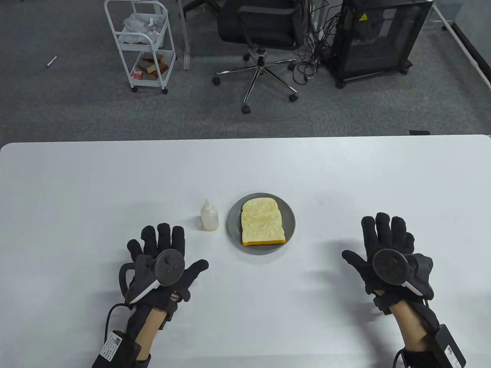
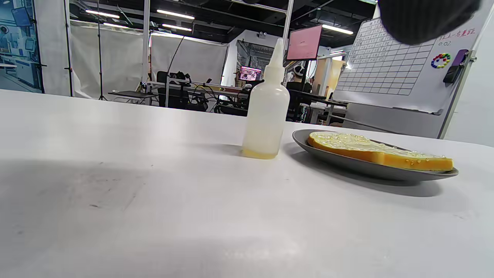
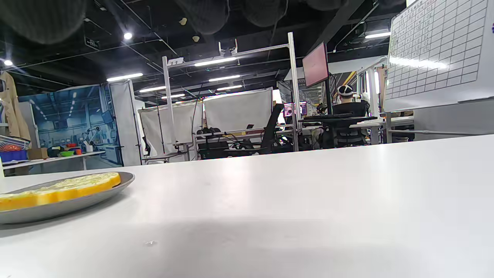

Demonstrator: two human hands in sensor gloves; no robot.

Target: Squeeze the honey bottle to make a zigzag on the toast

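Observation:
A small translucent squeeze bottle [image 1: 209, 216] with a pointed nozzle stands upright on the white table, just left of a grey plate [image 1: 235, 224]. A slice of toast [image 1: 262, 222] with a glossy surface lies on the plate. The bottle [image 2: 266, 112], the plate [image 2: 347, 164] and the toast [image 2: 380, 151] also show in the left wrist view. My left hand [image 1: 165, 249] lies flat and open on the table, near and left of the bottle, holding nothing. My right hand [image 1: 387, 245] lies flat and open to the right of the plate, empty. The plate [image 3: 77, 204] and toast [image 3: 58, 189] show at the left of the right wrist view.
The white table [image 1: 76, 184] spreads wide around the plate. Beyond its far edge stand a white trolley [image 1: 142, 42], an office chair [image 1: 261, 34] and a black cabinet [image 1: 379, 38] on the grey floor.

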